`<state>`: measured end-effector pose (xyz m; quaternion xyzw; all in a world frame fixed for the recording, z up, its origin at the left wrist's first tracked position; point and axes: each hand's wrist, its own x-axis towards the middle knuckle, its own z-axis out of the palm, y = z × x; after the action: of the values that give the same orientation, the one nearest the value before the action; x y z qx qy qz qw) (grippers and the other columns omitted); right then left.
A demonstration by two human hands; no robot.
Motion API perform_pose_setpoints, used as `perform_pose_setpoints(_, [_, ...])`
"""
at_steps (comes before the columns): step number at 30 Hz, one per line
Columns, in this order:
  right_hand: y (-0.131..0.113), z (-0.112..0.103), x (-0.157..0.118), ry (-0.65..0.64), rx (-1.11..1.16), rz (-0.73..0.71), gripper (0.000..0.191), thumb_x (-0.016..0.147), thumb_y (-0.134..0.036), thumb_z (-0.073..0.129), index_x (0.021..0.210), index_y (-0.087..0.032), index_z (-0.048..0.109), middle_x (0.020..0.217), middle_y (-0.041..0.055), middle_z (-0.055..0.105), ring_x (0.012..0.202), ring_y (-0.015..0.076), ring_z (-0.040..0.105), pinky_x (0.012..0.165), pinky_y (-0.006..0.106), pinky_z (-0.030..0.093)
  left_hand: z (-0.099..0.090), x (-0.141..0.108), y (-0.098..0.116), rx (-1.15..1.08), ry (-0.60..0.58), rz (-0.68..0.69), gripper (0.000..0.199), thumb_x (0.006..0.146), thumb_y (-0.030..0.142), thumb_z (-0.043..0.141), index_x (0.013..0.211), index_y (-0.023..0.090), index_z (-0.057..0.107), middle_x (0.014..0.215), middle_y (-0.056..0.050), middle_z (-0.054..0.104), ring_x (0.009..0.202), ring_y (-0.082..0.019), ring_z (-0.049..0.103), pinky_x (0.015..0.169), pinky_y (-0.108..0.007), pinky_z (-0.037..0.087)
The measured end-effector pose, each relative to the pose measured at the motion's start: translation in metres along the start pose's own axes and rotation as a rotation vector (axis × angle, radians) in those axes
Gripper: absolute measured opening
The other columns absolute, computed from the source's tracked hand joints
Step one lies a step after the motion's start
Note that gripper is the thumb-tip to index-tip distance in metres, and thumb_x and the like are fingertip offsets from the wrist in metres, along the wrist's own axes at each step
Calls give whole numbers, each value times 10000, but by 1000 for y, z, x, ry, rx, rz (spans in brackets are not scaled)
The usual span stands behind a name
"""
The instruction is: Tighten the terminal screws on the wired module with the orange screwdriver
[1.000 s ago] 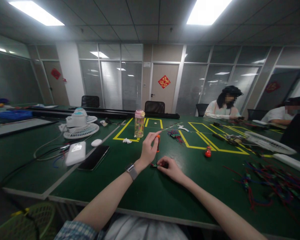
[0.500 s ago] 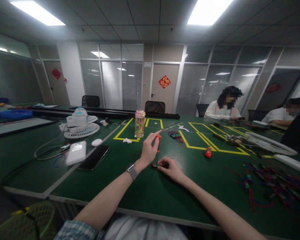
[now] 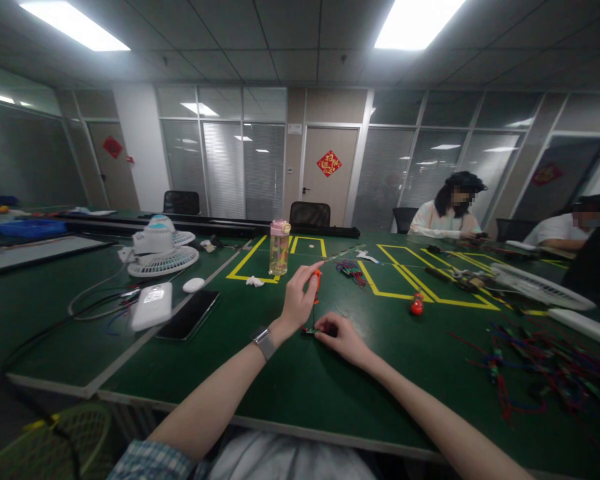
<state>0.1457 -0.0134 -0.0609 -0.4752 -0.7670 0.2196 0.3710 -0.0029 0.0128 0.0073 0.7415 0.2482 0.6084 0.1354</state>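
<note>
My left hand [image 3: 300, 297] is closed around the orange handle of a screwdriver [image 3: 317, 288], which stands upright with its thin shaft pointing down. The shaft's tip meets a small green circuit board [image 3: 309, 331] lying on the table. My right hand [image 3: 341, 339] pinches the right end of that board between thumb and fingers, holding it against the tabletop. Its fingers cover part of the board, so the exact spot under the tip is too small to make out.
On the green table [image 3: 260, 387] stand a pink-lidded bottle [image 3: 279, 248], a black phone [image 3: 190, 315], a white fan [image 3: 163, 257] and a red-orange object [image 3: 417, 304]. Wired boards [image 3: 540, 373] pile up at right. Two people, one in a light top [image 3: 425, 219], sit across the right side.
Hardly anything differs. Both hands stay in place on the screwdriver and the circuit board.
</note>
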Motion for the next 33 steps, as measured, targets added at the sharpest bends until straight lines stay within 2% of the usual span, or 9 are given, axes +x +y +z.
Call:
perform_pose_setpoints(6, [1, 1, 0, 13, -11, -3, 114, 713, -137, 631, 821, -160, 664, 700, -3, 594, 659, 127, 541, 622, 234, 423, 0, 0, 2, 72, 30, 22, 256, 903, 263, 497, 1132, 219, 602, 888, -22, 539, 824, -138, 523, 788, -266, 430])
perform_pose_setpoints(13, [4, 1, 0, 14, -15, -12, 114, 713, -131, 628, 816, -159, 667, 713, 0, 596, 665, 126, 538, 628, 232, 420, -1, 1, 4, 12, 13, 14, 306, 946, 209, 387, 1194, 213, 567, 992, -41, 581, 906, -140, 543, 825, -266, 427])
perform_pose_setpoints(19, [4, 1, 0, 11, -15, -19, 103, 720, -145, 629, 815, -161, 665, 701, -4, 593, 651, 123, 531, 610, 227, 412, 1, 0, 2, 68, 51, 29, 211, 881, 249, 536, 1065, 218, 634, 903, -25, 530, 839, -139, 529, 799, -265, 434])
perform_pose_setpoints(26, [1, 1, 0, 14, -15, -14, 98, 717, -147, 631, 808, -166, 664, 708, -1, 598, 653, 125, 539, 611, 231, 418, 0, 0, 2, 15, 4, 41, 304, 942, 217, 391, 1197, 217, 557, 1019, -55, 597, 945, -162, 555, 849, -302, 439])
perform_pose_setpoints(30, [-1, 0, 0, 11, -5, -11, 98, 720, -143, 625, 809, -155, 663, 716, 5, 598, 656, 126, 540, 619, 235, 423, 1, 0, 2, 63, 48, 36, 268, 900, 230, 494, 1151, 211, 585, 917, -33, 564, 840, -145, 540, 787, -275, 446])
perform_pose_setpoints(33, [-1, 0, 0, 14, -2, -7, 100, 721, -142, 625, 812, -158, 662, 708, 0, 592, 657, 125, 540, 620, 233, 422, 1, 0, 3, 73, 40, 31, 246, 887, 244, 523, 1116, 220, 611, 912, -26, 529, 839, -138, 529, 793, -264, 442])
